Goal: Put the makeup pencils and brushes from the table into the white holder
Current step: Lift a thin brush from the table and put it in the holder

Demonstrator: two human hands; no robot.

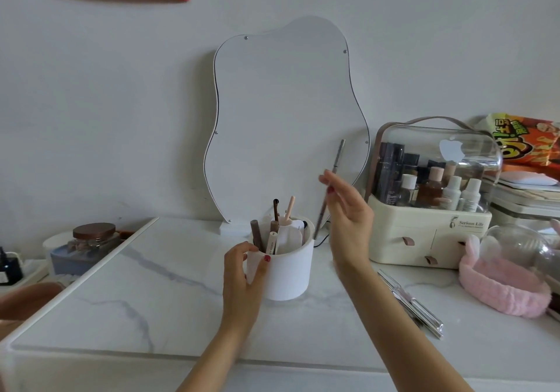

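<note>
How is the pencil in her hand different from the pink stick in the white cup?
The pencil is grey, long and held outside the cup by the right hand; the pink stick is shorter, paler and stands inside. Both are thin and lean rightward.

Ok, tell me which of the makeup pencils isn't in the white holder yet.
The long grey pencil, pinched upright in the right hand just right of the white holder. The other pencils stand inside it; the left hand grips its side.
</note>
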